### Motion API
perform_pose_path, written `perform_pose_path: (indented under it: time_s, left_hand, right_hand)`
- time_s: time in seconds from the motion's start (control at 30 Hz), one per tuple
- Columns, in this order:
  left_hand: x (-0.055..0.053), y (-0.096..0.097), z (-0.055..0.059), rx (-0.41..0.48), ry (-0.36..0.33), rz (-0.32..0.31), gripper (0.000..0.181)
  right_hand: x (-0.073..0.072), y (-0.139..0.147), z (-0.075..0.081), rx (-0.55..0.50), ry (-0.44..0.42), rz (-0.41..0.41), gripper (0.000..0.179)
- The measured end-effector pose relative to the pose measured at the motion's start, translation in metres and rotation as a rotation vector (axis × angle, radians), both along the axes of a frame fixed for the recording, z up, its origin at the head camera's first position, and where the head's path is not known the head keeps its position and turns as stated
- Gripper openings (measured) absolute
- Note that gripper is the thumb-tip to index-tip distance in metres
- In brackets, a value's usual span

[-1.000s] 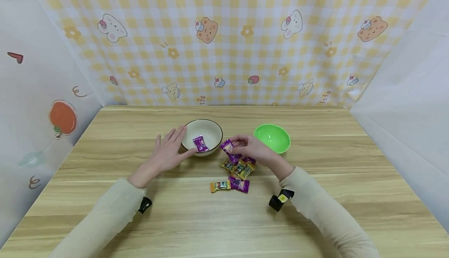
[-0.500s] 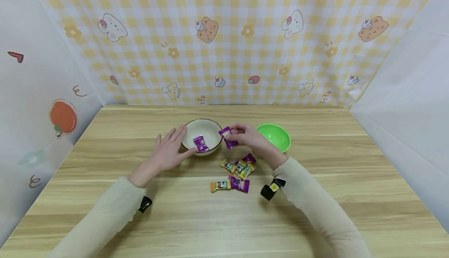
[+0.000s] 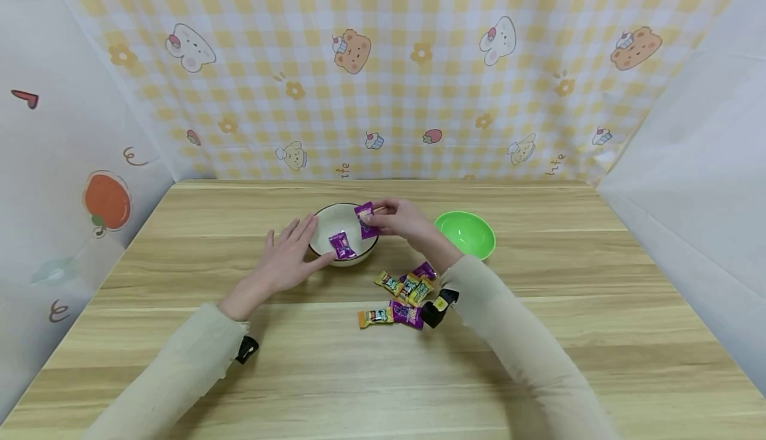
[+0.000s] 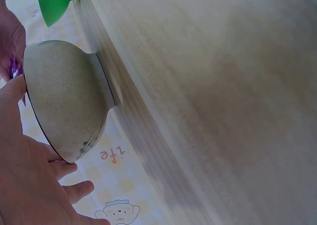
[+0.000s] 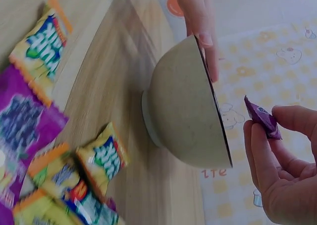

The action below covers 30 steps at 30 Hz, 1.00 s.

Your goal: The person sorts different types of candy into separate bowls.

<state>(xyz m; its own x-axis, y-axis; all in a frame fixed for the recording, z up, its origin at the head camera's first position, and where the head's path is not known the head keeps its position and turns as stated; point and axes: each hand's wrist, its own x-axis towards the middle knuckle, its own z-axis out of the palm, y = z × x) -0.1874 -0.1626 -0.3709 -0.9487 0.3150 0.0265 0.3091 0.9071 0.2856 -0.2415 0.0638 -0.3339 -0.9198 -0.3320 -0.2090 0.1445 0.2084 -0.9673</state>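
My right hand (image 3: pixel 408 222) pinches a purple-wrapped candy (image 3: pixel 366 220) between thumb and fingertips. It holds the candy above the right side of the cream bowl (image 3: pixel 328 224), which has a dark rim. In the right wrist view the held candy (image 5: pixel 262 118) shows past the rim, clear of the bowl. Another purple candy (image 3: pixel 341 245) lies inside the bowl. My left hand (image 3: pixel 284 262) rests on the bowl's left side with fingers spread, its thumb at the near rim. The left wrist view shows that thumb and the fingers along the rim of the bowl (image 4: pixel 67 93).
A green bowl (image 3: pixel 465 234) stands to the right, partly behind my right wrist. In front of the bowls lies a loose group of yellow candies (image 3: pixel 389 283) and purple candies (image 3: pixel 407 314). A checked cloth (image 3: pixel 389 94) hangs behind the wooden table (image 3: pixel 299 373).
My right hand has lifted the purple candy from beside the pile and carried it left and away from me, over the cream bowl. The left hand has stayed in place.
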Motion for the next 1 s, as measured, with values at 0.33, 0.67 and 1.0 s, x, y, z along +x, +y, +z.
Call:
perform_pose_path:
  time_s: [0.33,0.67,1.0]
  left_hand:
    - [0.000,0.000,-0.001,0.004,0.001,-0.001,0.090]
    - [0.000,-0.001,-0.002,-0.009,0.007,-0.001,0.091]
    - [-0.001,-0.002,-0.002,0.001,0.005,0.002,0.089]
  right_hand:
    - [0.004,-0.002,0.001,-0.043,0.034,0.054,0.036]
    - [0.024,0.029,0.002,0.093,0.181,0.196,0.031]
    - [0.050,0.065,-0.020,0.290,0.338,0.399,0.030]
